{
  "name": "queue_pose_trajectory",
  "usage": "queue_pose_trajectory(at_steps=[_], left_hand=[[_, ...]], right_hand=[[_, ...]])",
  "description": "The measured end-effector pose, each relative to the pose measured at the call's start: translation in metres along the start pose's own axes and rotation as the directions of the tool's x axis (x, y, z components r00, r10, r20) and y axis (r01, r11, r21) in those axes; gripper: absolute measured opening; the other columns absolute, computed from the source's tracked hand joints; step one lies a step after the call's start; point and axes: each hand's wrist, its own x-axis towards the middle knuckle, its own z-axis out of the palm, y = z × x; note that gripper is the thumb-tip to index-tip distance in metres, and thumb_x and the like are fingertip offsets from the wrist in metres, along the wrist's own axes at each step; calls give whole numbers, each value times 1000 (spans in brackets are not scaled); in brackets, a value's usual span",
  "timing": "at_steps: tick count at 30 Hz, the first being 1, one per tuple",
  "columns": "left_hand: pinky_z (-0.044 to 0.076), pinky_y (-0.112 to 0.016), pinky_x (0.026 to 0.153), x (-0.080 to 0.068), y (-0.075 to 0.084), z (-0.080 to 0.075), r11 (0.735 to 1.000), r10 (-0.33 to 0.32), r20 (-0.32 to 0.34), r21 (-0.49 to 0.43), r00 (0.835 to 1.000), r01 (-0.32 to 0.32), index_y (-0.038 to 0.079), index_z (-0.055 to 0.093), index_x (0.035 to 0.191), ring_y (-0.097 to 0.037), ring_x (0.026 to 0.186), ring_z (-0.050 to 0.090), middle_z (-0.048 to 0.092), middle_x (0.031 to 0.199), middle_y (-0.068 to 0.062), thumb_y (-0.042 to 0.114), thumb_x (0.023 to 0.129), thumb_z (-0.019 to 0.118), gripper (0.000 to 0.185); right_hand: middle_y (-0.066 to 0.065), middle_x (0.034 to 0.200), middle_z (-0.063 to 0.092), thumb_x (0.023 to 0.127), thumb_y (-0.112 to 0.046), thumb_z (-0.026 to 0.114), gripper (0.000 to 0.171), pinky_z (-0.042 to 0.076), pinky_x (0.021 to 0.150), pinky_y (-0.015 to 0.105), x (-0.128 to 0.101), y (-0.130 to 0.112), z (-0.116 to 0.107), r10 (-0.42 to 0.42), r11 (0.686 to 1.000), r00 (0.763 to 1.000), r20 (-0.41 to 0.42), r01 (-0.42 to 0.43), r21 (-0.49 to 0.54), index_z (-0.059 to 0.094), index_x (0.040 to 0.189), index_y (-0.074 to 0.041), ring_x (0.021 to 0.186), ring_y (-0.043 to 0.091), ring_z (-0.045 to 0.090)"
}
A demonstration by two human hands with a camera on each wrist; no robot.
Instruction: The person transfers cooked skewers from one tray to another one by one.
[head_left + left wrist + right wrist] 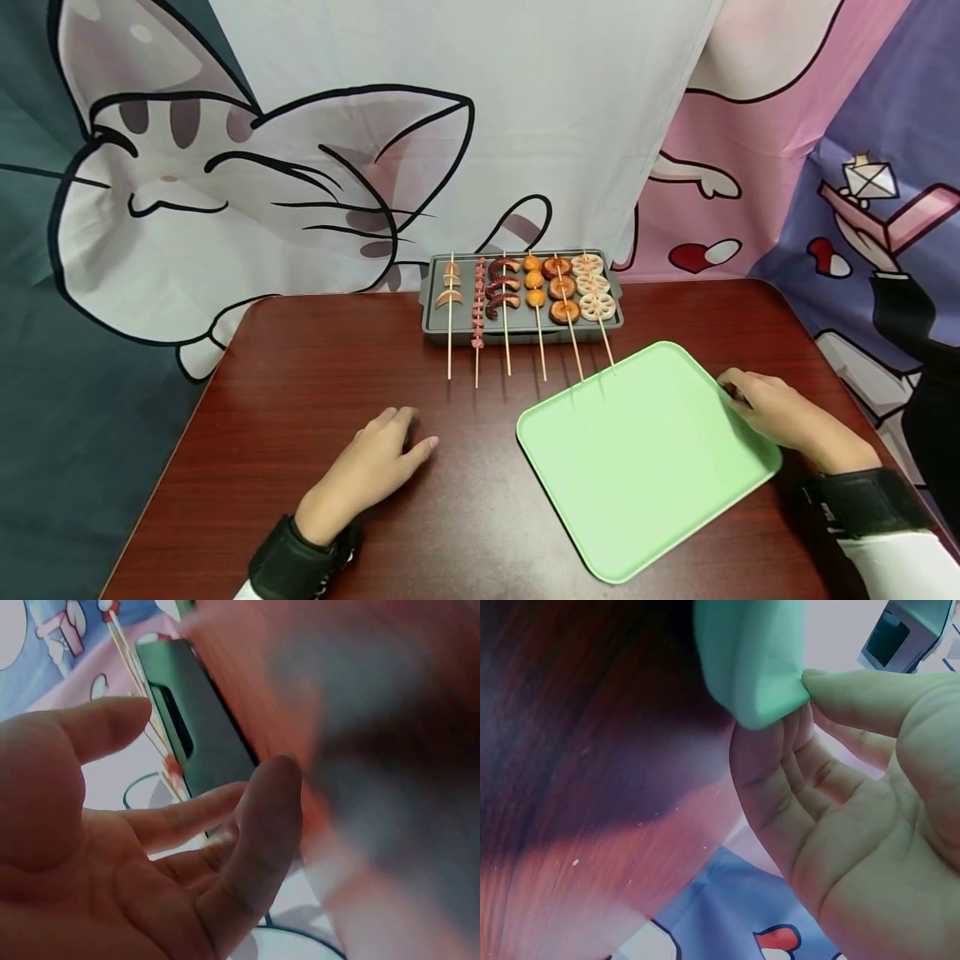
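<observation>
My right hand [783, 415] pinches the right edge of a light green rectangular tray [645, 467], thumb on one face and fingers under the rim in the right wrist view. The tray sits slanted at the right of the table, its upper left edge by the tips of some skewer sticks. My left hand [371, 462] hovers low over the table left of it, fingers loosely bent around nothing. At the back stands a grey grill tray [463, 321] with several skewers across it, including lotus root slices [597, 307], brown mushroom caps [565, 312] and orange balls [536, 297].
Further skewers on the grill tray carry dark red curled pieces [501, 302], small pink pieces [478, 304] and tan crescents [449, 297]. Their sticks jut over its front edge. The brown wooden table [315, 358] meets a printed cloth [525, 125] behind.
</observation>
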Motion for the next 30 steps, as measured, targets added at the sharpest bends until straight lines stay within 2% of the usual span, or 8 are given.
queue_pose_trajectory(at_steps=[3,6,11,14,19,22,26,30], left_hand=[[58,-43,76,2,8,7,999,-3,5,-40,1000,3,-2,63,132,-20,89,64,66,102,-10,35,100,69,49],[50,-34,67,5,18,15,995,14,17,-97,1000,-12,-1,64,129,-14,77,54,59,90,-4,31,98,71,45],[49,-29,69,11,39,28,973,116,20,-202,993,-109,-3,64,127,-10,76,52,58,86,-2,23,95,74,43],[53,-24,66,14,52,36,941,168,55,-305,984,-144,-6,63,128,-7,66,57,58,85,-2,19,94,74,44],[57,-21,57,14,72,47,877,196,184,-473,963,-88,-9,56,138,-12,52,65,61,84,-1,19,95,73,53],[55,-21,58,13,79,51,866,198,238,-497,951,-56,-6,56,139,-16,53,67,63,83,1,21,96,73,54],[53,-22,55,13,82,55,860,180,257,-509,950,-26,-4,55,141,-18,53,68,63,80,1,22,96,73,55],[54,-24,53,16,82,56,842,179,250,-540,952,-16,-4,52,144,-22,53,69,63,79,-2,19,96,72,57]], right_hand=[[13,96,68,91,4,69,23,53,66,37,-1,-1,0,-2,1000,1000,-1,2,-2,60,111,0,82,25,63],[11,94,69,90,4,70,23,53,66,37,-1,-2,1,-6,1000,1000,-17,6,-9,61,110,0,82,24,63],[11,93,69,90,4,70,23,53,65,38,-3,-2,1,3,1000,1000,-20,-4,-16,60,110,-1,81,24,64],[12,93,69,90,4,69,23,53,65,38,-4,-2,1,14,1000,1000,-16,-14,-12,60,110,-1,82,26,64],[11,93,69,90,2,69,22,53,65,37,-5,-4,3,22,1000,999,-28,-23,-11,60,110,-3,82,25,65],[10,92,69,90,2,69,22,53,65,37,-4,-6,4,21,1000,999,-30,-21,-8,61,110,-3,81,25,65],[9,91,69,91,2,69,22,53,66,38,-3,-8,5,24,1000,999,-23,-24,-2,61,110,-2,81,24,65],[7,91,69,91,2,69,22,53,66,37,-3,-9,5,25,1000,1000,-19,-25,3,60,111,-3,81,23,64]])
